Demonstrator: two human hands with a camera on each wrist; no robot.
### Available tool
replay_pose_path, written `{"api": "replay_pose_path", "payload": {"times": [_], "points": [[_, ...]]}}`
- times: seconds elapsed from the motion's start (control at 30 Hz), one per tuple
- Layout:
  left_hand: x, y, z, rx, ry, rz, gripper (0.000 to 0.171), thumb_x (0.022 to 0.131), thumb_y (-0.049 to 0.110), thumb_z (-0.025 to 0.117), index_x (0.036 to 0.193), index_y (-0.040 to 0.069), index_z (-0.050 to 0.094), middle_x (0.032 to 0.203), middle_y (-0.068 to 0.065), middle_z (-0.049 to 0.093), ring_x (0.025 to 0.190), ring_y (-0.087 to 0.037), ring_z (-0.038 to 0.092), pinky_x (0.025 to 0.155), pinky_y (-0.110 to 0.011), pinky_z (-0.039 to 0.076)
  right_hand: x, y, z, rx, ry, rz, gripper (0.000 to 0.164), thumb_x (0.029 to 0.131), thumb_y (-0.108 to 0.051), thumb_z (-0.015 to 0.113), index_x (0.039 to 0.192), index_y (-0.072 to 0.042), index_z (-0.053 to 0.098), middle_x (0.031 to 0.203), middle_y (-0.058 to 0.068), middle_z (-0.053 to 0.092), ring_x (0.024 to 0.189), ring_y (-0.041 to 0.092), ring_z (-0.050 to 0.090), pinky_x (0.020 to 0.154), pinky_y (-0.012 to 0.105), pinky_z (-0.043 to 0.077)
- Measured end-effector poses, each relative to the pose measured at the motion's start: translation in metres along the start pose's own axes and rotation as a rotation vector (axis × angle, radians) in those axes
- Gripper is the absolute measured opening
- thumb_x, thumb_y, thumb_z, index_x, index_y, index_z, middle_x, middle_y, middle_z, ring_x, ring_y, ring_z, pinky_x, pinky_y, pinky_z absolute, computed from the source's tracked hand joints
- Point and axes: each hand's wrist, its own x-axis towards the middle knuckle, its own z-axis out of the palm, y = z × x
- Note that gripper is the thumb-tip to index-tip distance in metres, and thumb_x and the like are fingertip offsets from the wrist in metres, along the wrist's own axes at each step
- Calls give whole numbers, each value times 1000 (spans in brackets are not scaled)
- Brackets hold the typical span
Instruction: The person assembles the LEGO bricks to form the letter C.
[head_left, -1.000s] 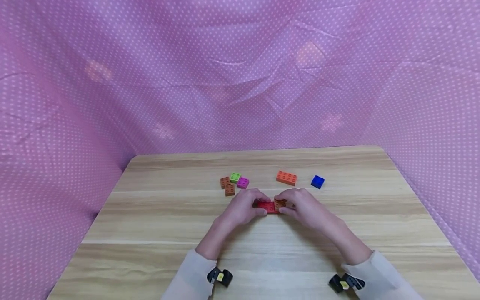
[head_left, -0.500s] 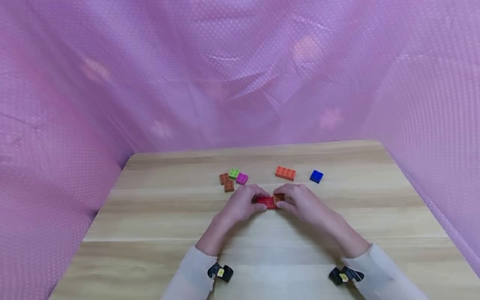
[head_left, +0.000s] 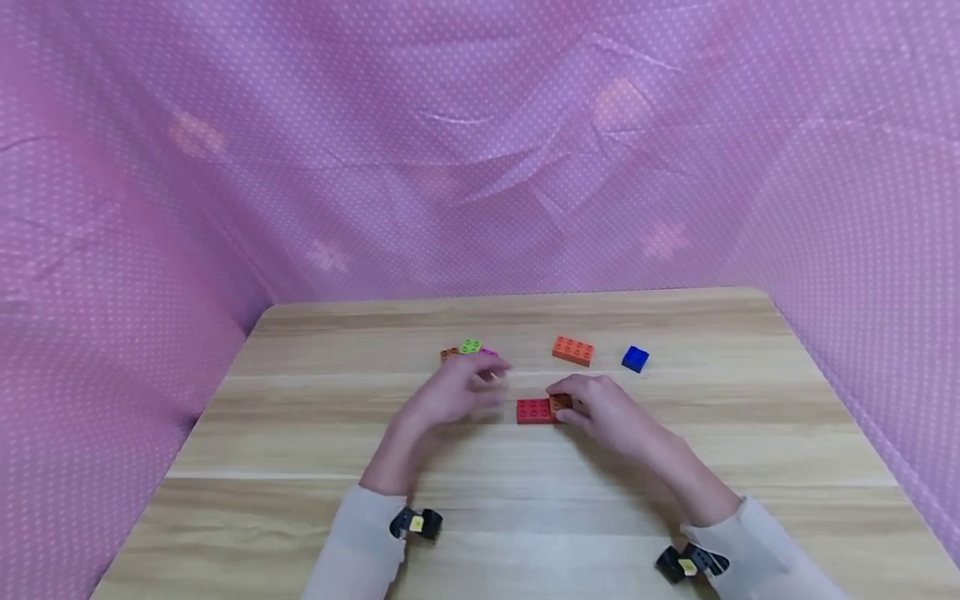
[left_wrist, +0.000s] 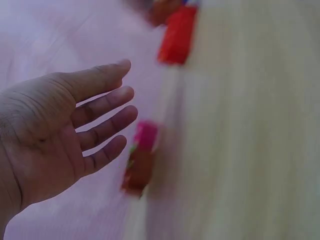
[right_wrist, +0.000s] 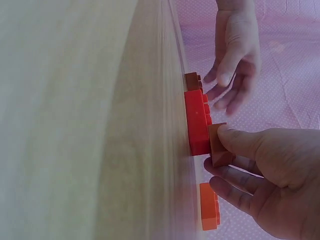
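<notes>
A long red building brick lies on the table with a small brown brick on the studs of its right end. My right hand pinches that brown brick between thumb and fingers. My left hand is off the red brick and holds nothing; its fingers are spread and slightly bent in the left wrist view. It hovers near the loose bricks at the left. Around it are a lime green brick, a magenta brick and brown bricks, partly hidden behind the hand in the head view.
An orange brick lies behind the right hand, and a blue brick is farther right. The wooden table ends at a pink dotted cloth hanging at the back and sides.
My left hand has let go of the red brick and moved left toward the loose bricks. My right hand stays on the brown brick.
</notes>
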Motion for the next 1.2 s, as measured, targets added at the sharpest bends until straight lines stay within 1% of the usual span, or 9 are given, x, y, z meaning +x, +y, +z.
{"api": "replay_pose_path", "payload": {"times": [0.07, 0.13, 0.23, 0.37, 0.57, 0.7, 0.87, 1.1, 1.2], "points": [[-5, -7, -15, -18, 64, -3, 46, 95, 12, 81, 139, 7, 67, 122, -14, 72, 111, -32, 67, 96, -50, 58, -1, -1, 0, -1, 4, 1, 34, 96, -10, 79, 129, -3, 73, 120, 5, 76, 101, 14, 69, 89, 36, 61], [-10, -14, -27, -1, 114, -22, 44, 94, 11, 81, 136, 6, 69, 121, -15, 73, 110, -34, 67, 95, -53, 57, -1, -2, 0, -1, 5, 2, 33, 96, -10, 79, 129, -3, 73, 120, 6, 76, 98, 13, 68, 87, 35, 61], [-16, -23, -40, 15, 147, -61, 44, 95, 11, 81, 136, 4, 68, 122, -15, 72, 114, -35, 66, 97, -53, 57, 0, -2, -2, 0, 5, 0, 33, 97, -9, 78, 129, -3, 73, 120, 6, 76, 88, 10, 63, 81, 31, 59], [-19, -29, -47, 15, 159, -77, 44, 94, 9, 81, 136, 2, 68, 129, -15, 70, 119, -35, 65, 98, -51, 57, 1, -3, -4, 1, 10, -1, 33, 96, -9, 79, 128, -3, 73, 119, 6, 76, 82, 8, 59, 76, 27, 57], [-18, -33, -40, 8, 140, -93, 42, 92, 2, 80, 133, 0, 70, 123, -15, 69, 110, -32, 69, 93, -40, 61, 1, -4, -6, -5, 7, 5, 33, 96, -10, 79, 128, -3, 73, 120, 6, 76, 92, 10, 65, 84, 32, 60], [-16, -33, -31, 17, 141, -93, 40, 91, 0, 81, 130, -1, 71, 117, -14, 69, 106, -29, 70, 92, -36, 61, -2, -3, -4, 0, 3, 11, 33, 96, -11, 79, 128, -4, 74, 120, 5, 77, 92, 10, 64, 83, 31, 60], [-17, -31, -23, 61, 157, -104, 38, 87, 0, 84, 124, 2, 75, 108, -10, 68, 98, -26, 68, 89, -36, 61, -5, -3, -1, 23, -7, 25, 34, 96, -12, 79, 129, -5, 73, 120, 3, 76, 90, 9, 62, 81, 29, 59], [-16, -31, -15, 141, 158, -131, 43, 83, 7, 90, 124, 7, 75, 106, -7, 63, 93, -23, 62, 81, -35, 56, -7, -3, 3, 43, -1, 22, 34, 96, -12, 79, 129, -5, 73, 119, 2, 76, 94, 10, 64, 84, 30, 60], [-16, -30, -14, 159, 156, -122, 36, 84, 8, 90, 117, 8, 76, 107, -6, 63, 93, -23, 61, 80, -34, 55, -6, -3, 2, 46, 9, 10, 33, 96, -11, 80, 128, -5, 74, 118, 2, 76, 91, 10, 63, 81, 29, 60]]}}
